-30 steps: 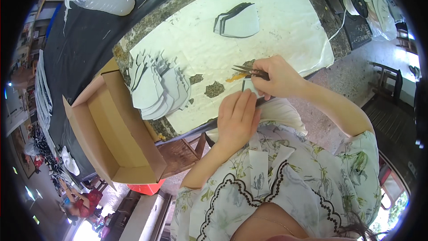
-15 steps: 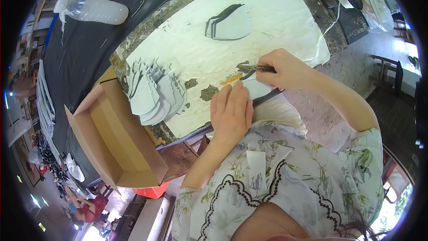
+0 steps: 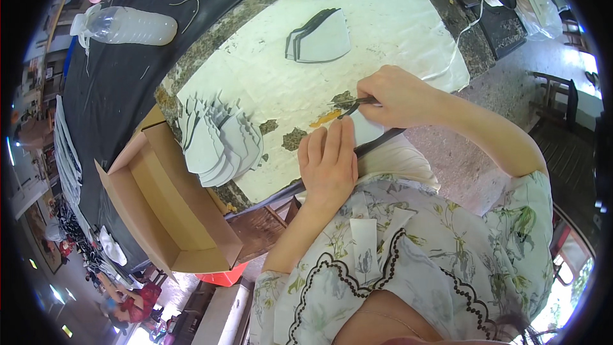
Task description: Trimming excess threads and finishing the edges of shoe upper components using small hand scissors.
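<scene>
The left hand (image 3: 329, 163) lies flat on the white sheet (image 3: 396, 32) at the table (image 3: 191, 57) edge, the right hand (image 3: 393, 96) just beyond it at 1 o'clock. At 9 o'clock a fanned pile of grey cut pieces (image 3: 217, 140) blocks the way, with an open cardboard box (image 3: 166, 211) below it. At 12 o'clock a smaller stack (image 3: 319, 38) sits well apart; bare sheet lies between.

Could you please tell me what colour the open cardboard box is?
The cardboard box is plain tan brown, seen in the head view.
</scene>
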Available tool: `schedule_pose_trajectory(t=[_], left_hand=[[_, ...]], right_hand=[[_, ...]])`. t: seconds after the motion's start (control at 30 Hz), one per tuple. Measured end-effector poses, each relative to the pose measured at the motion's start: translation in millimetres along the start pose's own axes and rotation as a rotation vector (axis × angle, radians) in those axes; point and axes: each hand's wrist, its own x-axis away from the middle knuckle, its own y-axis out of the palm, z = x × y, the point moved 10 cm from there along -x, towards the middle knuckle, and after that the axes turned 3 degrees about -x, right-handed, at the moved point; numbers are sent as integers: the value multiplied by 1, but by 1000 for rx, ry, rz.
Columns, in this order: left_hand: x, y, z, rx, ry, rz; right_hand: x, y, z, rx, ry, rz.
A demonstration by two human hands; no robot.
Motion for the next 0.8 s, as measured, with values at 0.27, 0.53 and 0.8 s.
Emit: schedule_pose_trajectory(t=[0.27,0.53,0.8], left_hand=[[-9,0,9,-131,80,-60],[-27,1,21,-123,152,-81],[-26,6,24,-46,236,-69]], right_hand=[[-5,-3,5,17,-57,21],[-7,-11,11,46,-25,-26],[-2,-1,38,-254,273,-235]])
